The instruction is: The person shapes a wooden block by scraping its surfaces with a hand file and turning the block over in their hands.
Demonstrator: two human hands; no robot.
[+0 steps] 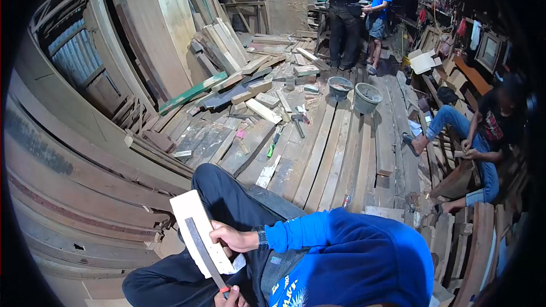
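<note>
My right hand [230, 239], with a dark band at the wrist, grips the side edge of a pale wooden block [181, 204]. The block is held tilted above my folded legs. Across its upper face lies a long dark flat file [199, 241]. At the bottom of the view my left hand [230, 298] is closed around the file's red and black handle [226, 290]; the frame edge cuts part of this hand off. A small white patch [239, 262] shows just below my right hand.
Wood offcuts [263, 111], a hammer [298, 126] and a green-handled tool [273, 143] lie on the plank floor. Two buckets [368, 99] stand beyond. Boards [153, 34] lean at the back left. One person [492, 136] sits at right; two people [341, 11] stand far off.
</note>
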